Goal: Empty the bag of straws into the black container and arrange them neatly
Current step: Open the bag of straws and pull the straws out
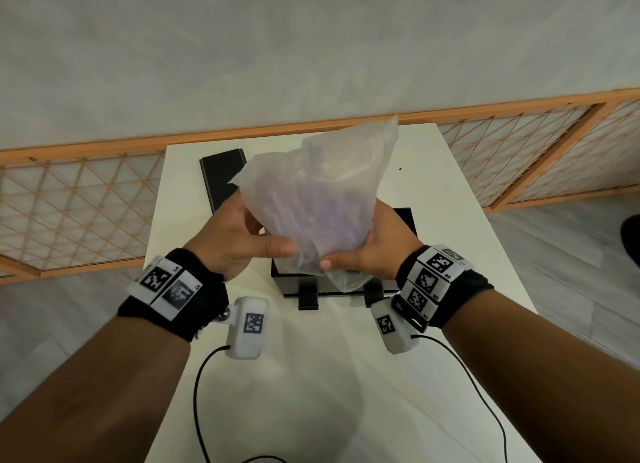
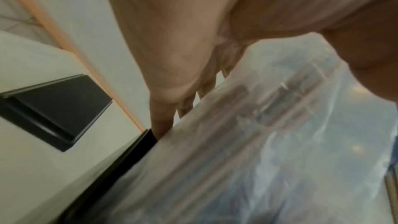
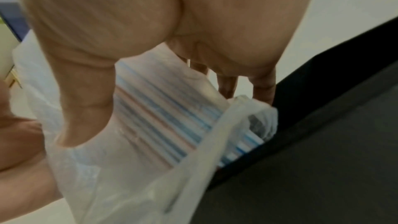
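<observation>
Both hands, left (image 1: 232, 234) at 9 o'clock and right (image 1: 372, 246) at 3, grip the straw-filled bag (image 1: 313, 199) above the black container (image 1: 403, 216).

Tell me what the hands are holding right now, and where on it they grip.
Both hands hold the bag of straws by its lower, narrower part: left hand on its left side, right hand on its right, above the black container.

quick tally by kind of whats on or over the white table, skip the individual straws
Hands: 2, left hand and right hand, both gripping the bag.
Plastic bags: 1, the translucent bag with straws inside, too many to count.
Black containers: 1, the black container under the bag.
Black lids: 1, the black lid lying behind it.
Total: 5
</observation>
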Demonstrator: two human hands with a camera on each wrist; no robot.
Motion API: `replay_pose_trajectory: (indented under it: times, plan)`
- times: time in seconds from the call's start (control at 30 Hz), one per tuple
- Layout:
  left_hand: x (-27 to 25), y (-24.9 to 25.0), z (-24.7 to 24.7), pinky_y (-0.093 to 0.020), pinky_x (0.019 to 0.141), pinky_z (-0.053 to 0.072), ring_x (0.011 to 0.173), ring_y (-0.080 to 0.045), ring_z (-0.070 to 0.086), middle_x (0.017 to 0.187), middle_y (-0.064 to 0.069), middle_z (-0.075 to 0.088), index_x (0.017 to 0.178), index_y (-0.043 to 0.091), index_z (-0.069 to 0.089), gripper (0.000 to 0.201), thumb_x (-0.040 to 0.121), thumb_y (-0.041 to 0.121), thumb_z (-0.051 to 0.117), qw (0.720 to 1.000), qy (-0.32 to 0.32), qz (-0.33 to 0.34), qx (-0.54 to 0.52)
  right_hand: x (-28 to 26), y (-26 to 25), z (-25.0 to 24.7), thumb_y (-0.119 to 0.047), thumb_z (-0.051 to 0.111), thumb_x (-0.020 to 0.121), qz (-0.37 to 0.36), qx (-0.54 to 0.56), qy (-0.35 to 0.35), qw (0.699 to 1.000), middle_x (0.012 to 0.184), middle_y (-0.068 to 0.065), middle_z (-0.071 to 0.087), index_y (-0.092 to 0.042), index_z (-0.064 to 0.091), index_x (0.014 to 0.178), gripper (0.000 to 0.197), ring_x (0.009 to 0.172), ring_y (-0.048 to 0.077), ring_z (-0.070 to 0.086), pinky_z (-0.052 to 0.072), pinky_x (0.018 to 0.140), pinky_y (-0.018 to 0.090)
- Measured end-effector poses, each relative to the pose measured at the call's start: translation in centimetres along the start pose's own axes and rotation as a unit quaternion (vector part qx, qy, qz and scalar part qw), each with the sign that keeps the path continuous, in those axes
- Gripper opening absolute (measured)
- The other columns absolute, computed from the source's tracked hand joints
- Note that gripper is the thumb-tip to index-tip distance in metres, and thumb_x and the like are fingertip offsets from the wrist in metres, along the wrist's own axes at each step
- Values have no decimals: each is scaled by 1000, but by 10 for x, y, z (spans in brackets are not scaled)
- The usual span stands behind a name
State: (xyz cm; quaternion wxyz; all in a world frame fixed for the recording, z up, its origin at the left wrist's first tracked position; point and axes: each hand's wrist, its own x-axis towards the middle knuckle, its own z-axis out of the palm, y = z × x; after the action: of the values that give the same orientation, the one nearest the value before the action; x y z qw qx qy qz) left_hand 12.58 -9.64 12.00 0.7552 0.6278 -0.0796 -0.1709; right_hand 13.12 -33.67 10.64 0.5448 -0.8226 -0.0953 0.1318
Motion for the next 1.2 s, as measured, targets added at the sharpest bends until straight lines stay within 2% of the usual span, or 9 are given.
replay_pose_trajectory:
  times: [0.1,0.33,0.47,0.6,0.73,0.87,1.03,1.13,1.2]
  plan:
    - [-1,0,4,-42,94,55,126,-35,60,129,-15,64,139,2,50,103,55,31,100,998,34,25,-47,1,-6,1,-25,100,51,-16,7,3,1000,123,-18,63,-27,50,131,95,115,-8,57,47,91,10]
    - [4,3,15,-61,108,45,132,-50,52,134,-29,55,146,-9,39,118,56,36,100,989,70,33,-124,6,-17,8,-36,98,51,-40,-11,-6,999,128,-13,62,-26,47,140,103,123,5,56,47,107,34]
    - [2,4,22,-62,109,44,131,-49,53,138,-34,51,146,-12,37,114,61,35,97,988,75,23,-135,7,-21,13,-29,98,54,-57,-21,3,998,130,-12,60,-24,46,139,100,124,5,55,46,106,28]
    - [0,5,21,-69,111,37,131,-49,53,141,-36,51,144,-9,41,119,54,42,99,990,84,19,-108,9,-17,15,-29,97,56,-45,-38,-18,998,130,-11,59,-22,41,142,103,123,6,55,46,107,32]
    - [-2,12,25,-64,111,41,133,-50,50,138,-30,52,149,-8,36,126,55,51,97,991,71,17,-112,13,-17,19,-43,94,50,-34,-54,-54,997,129,-10,61,-26,47,138,101,122,10,57,49,104,39]
    - [0,15,38,-60,109,44,127,-43,58,133,-24,61,143,-1,50,109,60,54,93,982,114,18,-150,14,-19,26,-53,90,47,-36,-58,-43,997,127,-11,64,-29,50,135,99,120,11,59,50,103,40]
    - [0,20,36,-57,109,46,132,-44,55,143,-28,54,147,-1,46,106,66,52,90,977,128,39,-166,14,-23,20,-51,91,50,-45,-44,-16,998,121,-11,67,-30,52,131,92,114,10,63,53,99,40]
    - [-2,16,29,-59,111,44,129,-43,57,138,-28,59,145,-6,45,113,62,55,92,980,139,57,-130,9,-19,17,-53,91,48,-33,-66,-31,997,120,-12,67,-29,53,129,93,114,10,63,53,99,40]
    - [-4,22,22,-52,102,52,121,-38,63,128,-23,66,145,-10,42,122,58,59,92,979,142,78,-126,4,-19,10,-50,93,55,-31,-36,-24,999,121,-13,67,-28,53,130,88,115,6,63,53,100,38]
